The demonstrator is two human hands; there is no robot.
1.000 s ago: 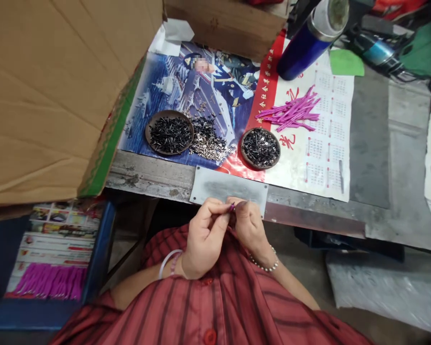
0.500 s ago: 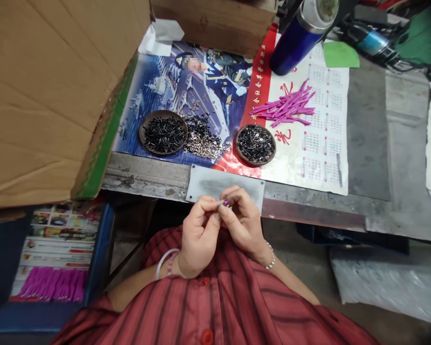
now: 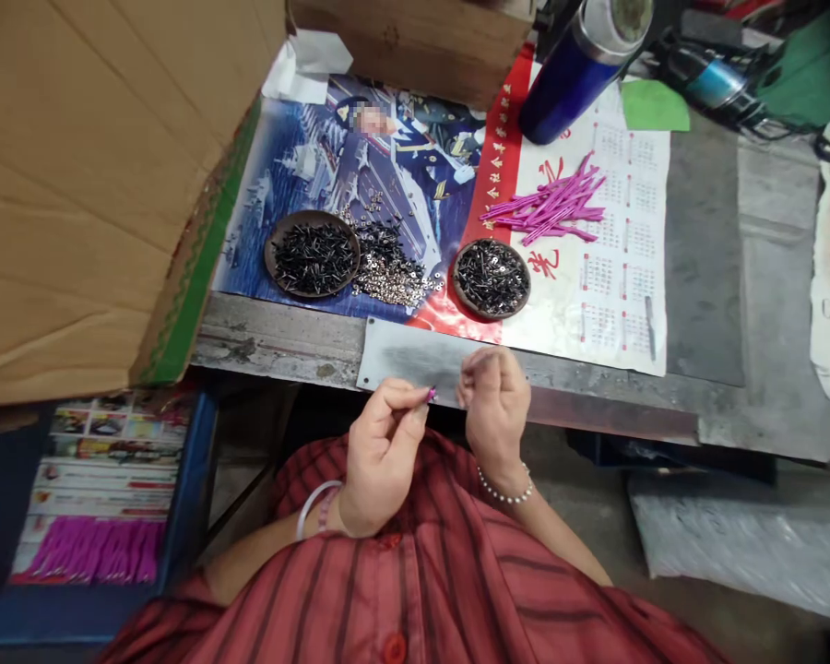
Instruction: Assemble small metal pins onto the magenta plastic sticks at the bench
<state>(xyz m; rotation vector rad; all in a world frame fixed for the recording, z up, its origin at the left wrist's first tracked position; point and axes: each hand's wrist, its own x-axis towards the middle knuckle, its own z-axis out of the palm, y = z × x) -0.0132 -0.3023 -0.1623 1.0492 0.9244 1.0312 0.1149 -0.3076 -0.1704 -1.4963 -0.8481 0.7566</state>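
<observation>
On my left, the first dish (image 3: pixel 281 227) is round and brown, heaped with short black pins (image 3: pixel 316 255). Loose black pieces and small shiny rings (image 3: pixel 394 284) spill over the poster (image 3: pixel 612 309) just beside it. The second dish (image 3: pixel 471 310), farther right, holds similar dark pieces with some shiny bits among them. Below the bench, a blue bin (image 3: pixel 62 622) contains a printed sheet (image 3: pixel 111 475) and a row of magenta strips (image 3: pixel 97 551), lying side by side. More strips form a loose pile (image 3: pixel 553 203) behind the second dish.

The magenta piece (image 3: pixel 432 394) I am handling shows as a tiny bright end with a pale glint; the rest is hidden by my fingers. It sits between the thumb and forefinger of my left hand (image 3: pixel 382 456), pinched tight, near the metal plate (image 3: pixel 415 355). My right hand (image 3: pixel 496 403) is apart from it, fingers curled; I cannot tell whether it holds anything.
</observation>
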